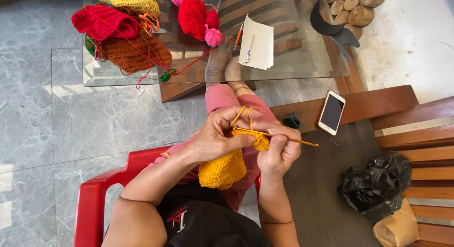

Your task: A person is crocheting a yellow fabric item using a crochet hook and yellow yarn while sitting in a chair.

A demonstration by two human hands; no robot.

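Frame centre: left hand (215, 138) closed, pinching orange crochet piece (223, 169), yarn strand looped over fingers. Right hand (280, 150) closed around orange crochet hook (302, 142), tip at the work's top edge. Piece hanging over lap, above red chair (92, 204). Upper left: yarn balls (193, 15) on glass counter (293, 62). Right: phone (331, 112) on wooden bench.
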